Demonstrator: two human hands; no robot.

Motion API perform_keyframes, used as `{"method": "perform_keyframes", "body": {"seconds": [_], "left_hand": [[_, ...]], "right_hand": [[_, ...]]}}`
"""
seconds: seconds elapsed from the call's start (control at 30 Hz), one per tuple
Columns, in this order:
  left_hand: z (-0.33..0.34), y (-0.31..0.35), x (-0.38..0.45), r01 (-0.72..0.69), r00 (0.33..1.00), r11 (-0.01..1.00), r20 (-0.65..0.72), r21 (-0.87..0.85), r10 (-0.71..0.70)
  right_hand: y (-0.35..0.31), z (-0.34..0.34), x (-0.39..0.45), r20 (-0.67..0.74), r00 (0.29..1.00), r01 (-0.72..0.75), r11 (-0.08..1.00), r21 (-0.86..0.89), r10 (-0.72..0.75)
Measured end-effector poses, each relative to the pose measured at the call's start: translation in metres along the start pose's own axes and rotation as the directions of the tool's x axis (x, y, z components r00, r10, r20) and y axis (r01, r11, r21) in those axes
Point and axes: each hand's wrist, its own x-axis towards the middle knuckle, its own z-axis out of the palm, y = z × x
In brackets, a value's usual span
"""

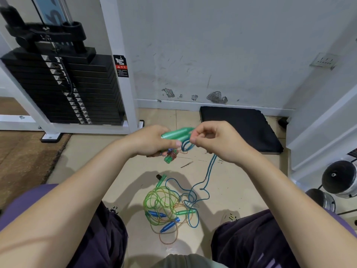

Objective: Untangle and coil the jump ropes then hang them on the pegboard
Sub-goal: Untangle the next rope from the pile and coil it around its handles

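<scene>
The left hand (152, 141) grips two smooth, translucent green plastic jump-rope handles (176, 134) side by side, while the right hand (214, 141) pinches the thin blue cord (209, 168) just beside their tips. The cord trails down to a tangled heap of green, orange and blue ropes (170, 206) on the beige tiled floor (241, 182) between the person's knees.

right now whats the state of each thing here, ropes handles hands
left hand: grips the green handles, held together
right hand: pinches the blue rope beside the handles
blue rope: hangs from the hands, trailing into the floor pile
rope pile: tangled on the floor, uncoiled
blue handles: lying within the pile
</scene>
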Motion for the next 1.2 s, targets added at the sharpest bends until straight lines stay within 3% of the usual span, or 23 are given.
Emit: {"method": "perform_keyframes", "body": {"seconds": [0.1, 0.33, 0.7, 0.97, 1.07, 1.2], "left_hand": [[0.007, 0.005, -0.003, -0.005, 0.985, 0.999, 0.171, 0.045, -0.003], [0.024, 0.016, -0.007, -0.051, 0.946, 0.998, 0.319, -0.024, 0.056], [0.018, 0.015, -0.005, -0.056, 0.909, 0.986, 0.399, -0.159, 0.116], [0.014, 0.009, -0.005, -0.066, 0.925, 0.95, 0.339, -0.304, 0.173], [0.015, 0.011, -0.006, -0.092, 0.931, 0.928, 0.299, -0.361, 0.209], [0.012, 0.011, -0.006, -0.004, 0.929, 0.957, 0.353, -0.29, 0.111]], "right_hand": [[-0.004, 0.001, -0.001, 0.013, 0.999, 0.03, 0.999, 0.04, -0.031], [-0.003, 0.009, -0.001, 0.059, 0.997, 0.045, 0.999, -0.013, -0.044], [-0.001, 0.001, -0.001, -0.058, 0.998, 0.042, 0.986, 0.163, -0.033], [-0.001, 0.008, -0.005, 0.093, 0.995, -0.034, 0.993, 0.115, 0.023], [-0.002, 0.006, -0.002, 0.059, 0.998, -0.001, 0.997, 0.078, -0.004], [0.0, 0.007, -0.002, 0.02, 0.998, 0.053, 0.999, -0.009, -0.053]]}}
